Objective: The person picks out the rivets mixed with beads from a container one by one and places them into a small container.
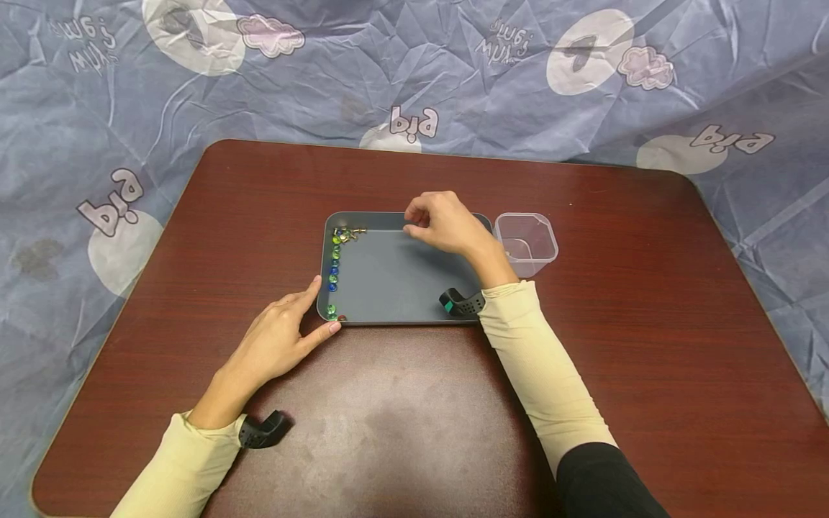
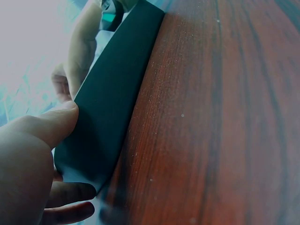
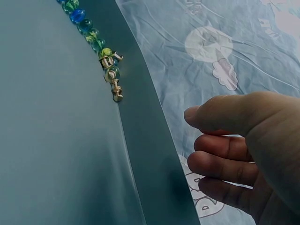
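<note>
A shallow grey tray (image 1: 401,280) lies on the table. Glass marbles (image 1: 334,271) in green and blue line its left side, and a reddish one sits in the near left corner. Small brass-coloured metal pins (image 1: 352,232) cluster with marbles in the far left corner. My left hand (image 1: 278,331) rests against that near left corner, thumb on the front wall (image 2: 108,93) and fingers along the left side. Over the tray's far right part hovers my right hand (image 1: 447,223), fingers loosely bent; the right wrist view shows nothing between thumb and fingers (image 3: 220,166).
Just right of the tray stands a clear plastic container (image 1: 527,267), partly behind the right forearm. The reddish-brown table (image 1: 648,302) has rounded corners. A patterned blue-grey cloth (image 1: 337,72) hangs behind it. Each wrist wears a black band (image 1: 262,432).
</note>
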`<action>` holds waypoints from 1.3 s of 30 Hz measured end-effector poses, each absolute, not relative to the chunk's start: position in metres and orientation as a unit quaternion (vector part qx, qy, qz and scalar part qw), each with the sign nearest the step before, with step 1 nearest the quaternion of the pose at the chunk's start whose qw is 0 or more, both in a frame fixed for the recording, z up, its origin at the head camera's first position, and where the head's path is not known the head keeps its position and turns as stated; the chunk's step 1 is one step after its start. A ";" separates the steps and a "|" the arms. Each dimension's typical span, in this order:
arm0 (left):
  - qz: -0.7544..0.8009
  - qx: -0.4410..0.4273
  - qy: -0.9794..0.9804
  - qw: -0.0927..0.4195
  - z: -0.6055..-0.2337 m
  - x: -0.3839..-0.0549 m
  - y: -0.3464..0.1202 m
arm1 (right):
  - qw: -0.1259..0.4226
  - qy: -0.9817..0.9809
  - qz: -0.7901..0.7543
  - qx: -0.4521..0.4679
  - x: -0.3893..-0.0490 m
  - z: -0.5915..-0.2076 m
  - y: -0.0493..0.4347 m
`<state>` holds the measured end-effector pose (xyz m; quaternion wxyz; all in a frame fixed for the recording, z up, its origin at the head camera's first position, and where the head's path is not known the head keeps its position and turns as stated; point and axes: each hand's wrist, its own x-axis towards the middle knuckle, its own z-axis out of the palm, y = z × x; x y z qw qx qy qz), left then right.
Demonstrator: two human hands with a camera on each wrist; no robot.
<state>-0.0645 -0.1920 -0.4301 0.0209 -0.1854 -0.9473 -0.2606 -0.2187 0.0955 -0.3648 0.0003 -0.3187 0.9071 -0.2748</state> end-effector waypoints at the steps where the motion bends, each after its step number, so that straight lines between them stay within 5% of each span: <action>1: -0.260 -0.185 -0.947 0.020 -0.430 -0.065 -0.192 | 0.001 0.906 -0.276 -0.320 -0.219 -0.364 0.095; 39: -0.261 -0.186 -0.947 0.015 -0.431 -0.065 -0.194 | 0.014 0.903 -0.264 -0.340 -0.230 -0.365 0.069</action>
